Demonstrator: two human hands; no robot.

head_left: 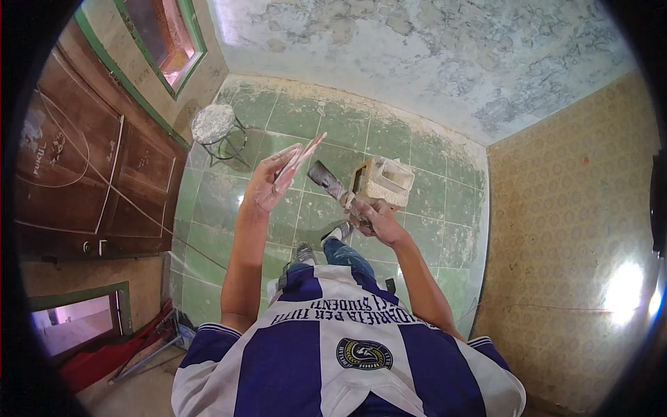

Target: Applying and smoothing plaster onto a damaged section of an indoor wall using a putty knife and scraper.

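Observation:
My left hand point(269, 179) is raised at chest height, its fingers closed on a thin flat reddish plate point(300, 163) smeared with white paste. Its far corner points up and to the right. In my right hand point(375, 219) is a putty knife point(328, 181), gripped by the handle, with its broad dark blade tilted up and to the left toward the plate. Blade and plate are apart. White residue coats the knife and the fingers of both hands.
A white-crusted stool point(214, 125) stands on the green tiled floor point(274, 208) at far left. Beyond my right hand is a pale box-like stand with a white tray point(397, 175) on top. A patchy wall point(417, 62) rises ahead, a patterned wall point(570, 229) at right, a brown wooden door point(90, 153) at left.

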